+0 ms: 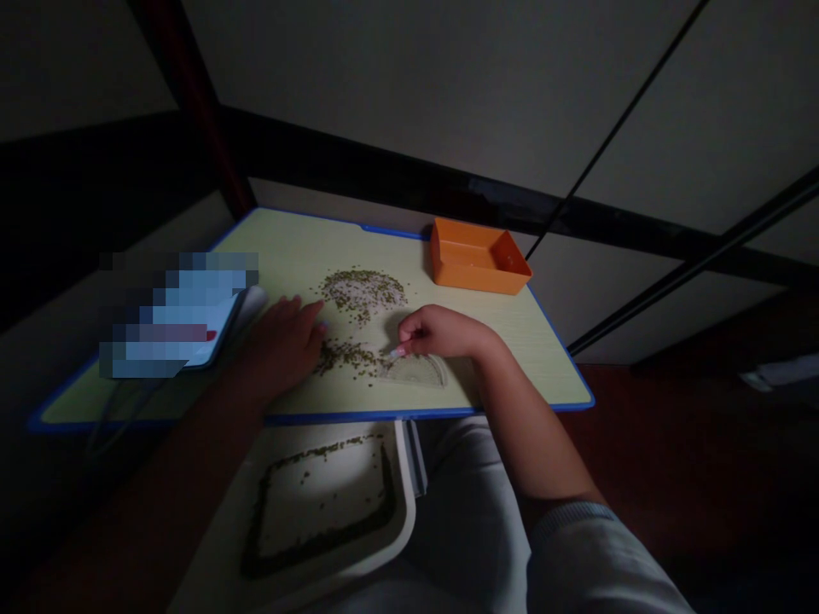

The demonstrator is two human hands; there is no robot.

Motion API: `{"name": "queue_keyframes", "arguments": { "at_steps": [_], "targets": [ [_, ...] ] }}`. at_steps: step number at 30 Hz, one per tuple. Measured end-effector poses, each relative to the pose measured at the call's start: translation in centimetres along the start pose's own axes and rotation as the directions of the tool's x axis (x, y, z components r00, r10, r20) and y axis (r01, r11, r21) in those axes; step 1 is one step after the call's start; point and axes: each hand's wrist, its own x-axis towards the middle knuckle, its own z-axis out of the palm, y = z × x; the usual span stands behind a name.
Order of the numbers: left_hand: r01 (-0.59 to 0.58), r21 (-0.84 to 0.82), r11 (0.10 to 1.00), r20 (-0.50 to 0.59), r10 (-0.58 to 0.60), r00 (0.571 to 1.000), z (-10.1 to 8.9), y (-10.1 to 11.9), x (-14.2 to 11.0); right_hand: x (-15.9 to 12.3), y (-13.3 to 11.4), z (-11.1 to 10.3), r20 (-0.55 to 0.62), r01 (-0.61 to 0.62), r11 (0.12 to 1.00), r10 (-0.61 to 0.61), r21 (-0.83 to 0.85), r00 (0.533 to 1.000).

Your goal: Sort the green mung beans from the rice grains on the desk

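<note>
On the pale yellow tabletop (287,234) lies a wide pile of small green-brown beans mixed with whitish grains (364,290). A smaller scatter of green beans (349,356) is nearer to me, between my two hands. My left hand (287,341) rests at the left of that scatter, fingers apart, holding nothing. With curled fingers, my right hand (435,331) pinches the edge of a clear plastic protractor (415,370), which lies low over the table beside the scatter. The fingertips partly cover its upper edge.
An orange open box (479,271) stands at the table's back right. At the left, a device with a lit screen (217,320) leans, a cable (128,409) below it. Under the front edge, a white tray (406,512) holds many green beans along its sides. Cabinet panels (448,94) rise behind.
</note>
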Motion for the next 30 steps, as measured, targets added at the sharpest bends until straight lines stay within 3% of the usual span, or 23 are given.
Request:
{"name": "queue_keyframes", "arguments": {
  "at_steps": [13, 23, 30],
  "targets": [
    [0.012, 0.023, 1.0, 0.012, -0.012, 1.0, 0.2, 0.1, -0.1, 0.3, 0.1, 0.1, -0.106, -0.008, 0.998, 0.0, -0.07, 0.994],
    [0.021, 0.027, 0.999, 0.04, -0.022, 0.999, -0.3, 0.5, -0.2, 1.1, -0.4, 1.8, -0.134, 0.099, 0.992, -0.109, -0.081, 0.985],
    [-0.002, -0.014, 1.0, -0.011, 0.002, 1.0, -0.1, 0.3, -0.3, 0.2, 0.3, 0.6, -0.096, 0.129, 0.991, -0.127, 0.018, 0.987]
  ]
}}
